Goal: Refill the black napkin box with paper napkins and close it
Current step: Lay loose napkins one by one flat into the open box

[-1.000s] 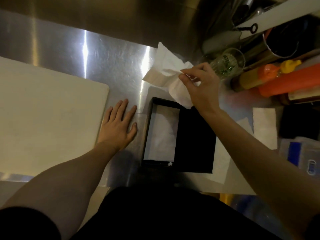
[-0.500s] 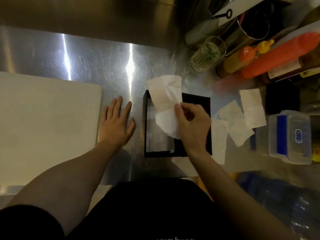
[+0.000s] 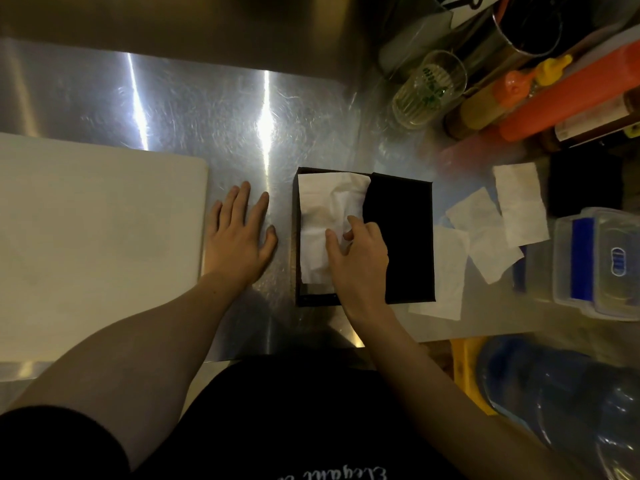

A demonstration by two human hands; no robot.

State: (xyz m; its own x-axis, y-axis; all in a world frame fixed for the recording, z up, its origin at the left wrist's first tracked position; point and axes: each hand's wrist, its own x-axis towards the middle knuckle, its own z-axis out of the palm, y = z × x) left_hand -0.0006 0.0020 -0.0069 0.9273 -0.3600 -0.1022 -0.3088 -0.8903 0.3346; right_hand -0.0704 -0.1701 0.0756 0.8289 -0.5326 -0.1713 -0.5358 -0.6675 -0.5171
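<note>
Steel desk (image 3: 173, 109) under you, a white cutting board (image 3: 97, 244) along its left side. Just right of the board, your left hand (image 3: 239, 237) lies flat on the steel, fingers spread. The black napkin box (image 3: 398, 237) sits mid-desk near the front edge, its left half open. Your right hand (image 3: 360, 258) is over that opening, grip pinching a crumpled paper napkin (image 3: 325, 216) lying inside. Three loose napkins (image 3: 481, 233) lie right of the box, by a clear plastic container (image 3: 595, 265).
</note>
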